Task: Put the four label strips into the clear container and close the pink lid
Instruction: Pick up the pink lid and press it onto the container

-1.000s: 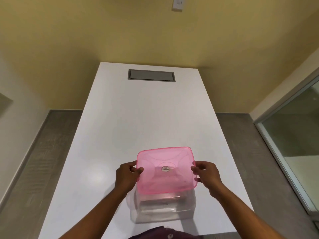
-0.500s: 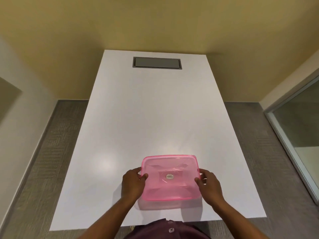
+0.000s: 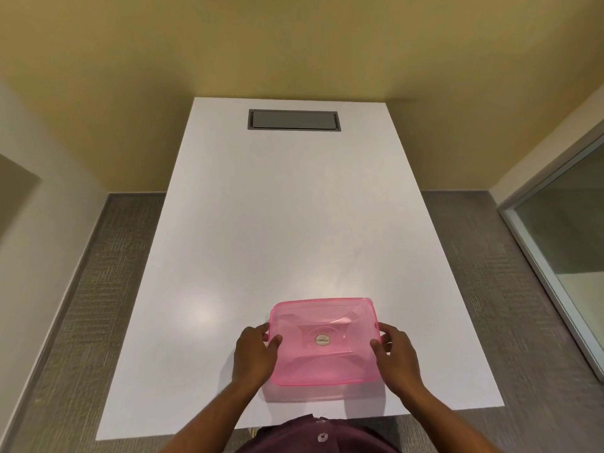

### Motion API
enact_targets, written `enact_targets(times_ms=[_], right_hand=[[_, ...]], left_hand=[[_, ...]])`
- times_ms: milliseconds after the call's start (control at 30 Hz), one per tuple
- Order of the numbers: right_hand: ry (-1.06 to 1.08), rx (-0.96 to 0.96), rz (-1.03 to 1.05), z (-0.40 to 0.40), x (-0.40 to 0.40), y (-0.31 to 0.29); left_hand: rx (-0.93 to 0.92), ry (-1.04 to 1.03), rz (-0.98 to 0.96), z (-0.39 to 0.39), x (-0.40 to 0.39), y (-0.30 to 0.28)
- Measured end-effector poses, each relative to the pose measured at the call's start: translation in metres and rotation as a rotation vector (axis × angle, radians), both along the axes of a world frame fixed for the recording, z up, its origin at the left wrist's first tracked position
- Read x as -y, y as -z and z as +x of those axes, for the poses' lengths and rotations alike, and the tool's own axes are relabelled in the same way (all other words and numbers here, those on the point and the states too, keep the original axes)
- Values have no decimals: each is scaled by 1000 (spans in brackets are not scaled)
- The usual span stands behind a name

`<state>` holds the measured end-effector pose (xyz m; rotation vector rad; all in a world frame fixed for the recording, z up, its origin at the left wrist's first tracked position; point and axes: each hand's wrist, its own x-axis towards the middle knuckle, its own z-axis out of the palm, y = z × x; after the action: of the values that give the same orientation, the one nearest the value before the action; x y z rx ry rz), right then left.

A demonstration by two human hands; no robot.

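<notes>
Label strips cannot be made out beneath pink lid (image 3: 323,341), hands (image 3: 254,353) gripping its sides.

We have one wide-angle view, worn on the person's head, looking forward and steeply down along the white table (image 3: 294,223) toward the yellow wall (image 3: 294,44) at its far end. The near table edge, both forearms and the person's chest sit closest, at the bottom.

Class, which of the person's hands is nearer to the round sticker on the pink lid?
Left, marginally. The left hand grips the pink lid's left edge; the right hand grips its right edge, slightly farther from the round sticker.
</notes>
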<state>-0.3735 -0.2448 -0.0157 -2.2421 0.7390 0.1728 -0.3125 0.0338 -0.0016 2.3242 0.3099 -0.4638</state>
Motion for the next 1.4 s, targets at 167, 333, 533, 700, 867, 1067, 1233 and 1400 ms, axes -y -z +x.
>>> enact_targets(times_ms=[167, 333, 533, 700, 867, 1067, 1233, 1400], right_hand=[[26, -1, 5, 3, 0, 5], [60, -19, 12, 4, -3, 10], [104, -33, 24, 8, -6, 20], [49, -56, -89, 34, -9, 23], [115, -74, -137, 45, -17, 28], [142, -47, -187, 44, -19, 31], [125, -20, -213, 44, -21, 30], [111, -26, -202, 44, -19, 35]], left_hand=[[-25, 20, 2, 9, 0, 2], [-61, -23, -48, 19, 5, 9], [-43, -95, -106, 32, 15, 17], [24, -137, -161, 40, 24, 26], [62, -250, -106, 34, 38, 36], [100, -225, 32, 29, 41, 46], [111, -193, 75, 32, 40, 49], [109, -178, 52, 33, 38, 51]])
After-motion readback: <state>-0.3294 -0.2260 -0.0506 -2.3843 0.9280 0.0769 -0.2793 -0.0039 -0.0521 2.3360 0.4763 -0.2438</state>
